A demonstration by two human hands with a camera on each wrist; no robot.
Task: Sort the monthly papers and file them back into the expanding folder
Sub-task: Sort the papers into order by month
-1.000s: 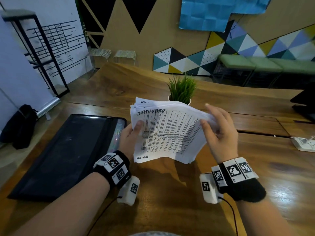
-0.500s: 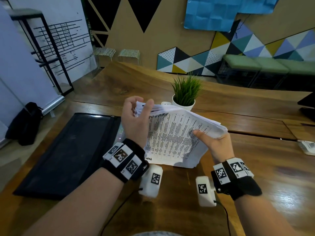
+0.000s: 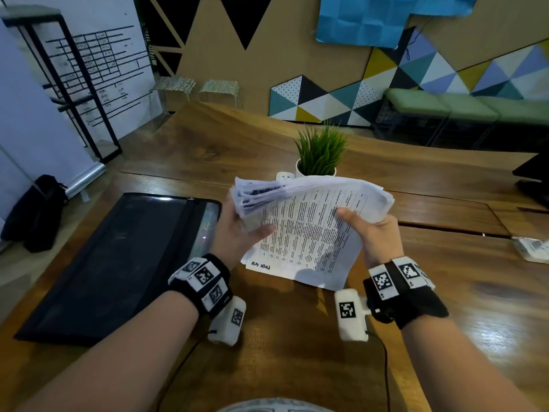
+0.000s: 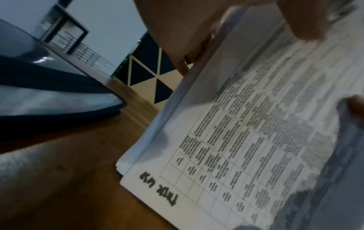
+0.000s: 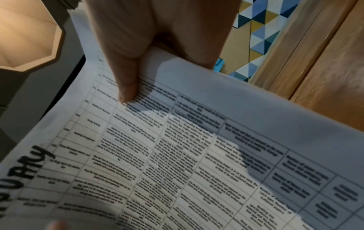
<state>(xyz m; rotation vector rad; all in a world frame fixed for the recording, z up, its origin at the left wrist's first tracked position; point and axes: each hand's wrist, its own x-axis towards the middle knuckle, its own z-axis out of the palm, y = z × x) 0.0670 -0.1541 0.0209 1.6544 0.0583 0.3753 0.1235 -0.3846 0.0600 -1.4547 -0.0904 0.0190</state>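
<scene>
I hold a stack of white printed papers (image 3: 309,230) above the wooden table, its lower edge near the tabletop. My left hand (image 3: 240,224) grips the stack's left side, thumb on the front sheet, with the upper left corners fanned out. My right hand (image 3: 368,230) holds the right side, thumb pressed on the top sheet (image 5: 177,155), which bears a table of text and handwritten "JANUARY". The left wrist view shows the same papers (image 4: 246,140) with the left thumb on top. The black expanding folder (image 3: 98,263) lies flat to the left, its open mouth facing the papers.
A small potted plant (image 3: 319,153) in a white pot stands just behind the papers, with a white plug adapter (image 3: 285,176) beside it. A white object (image 3: 531,248) lies at the table's right edge. A black bag (image 3: 32,212) sits on the floor at left.
My left hand came down from the top left corner to grip the left side, fanning the upper sheets. The right hand slid lower on the right edge.
</scene>
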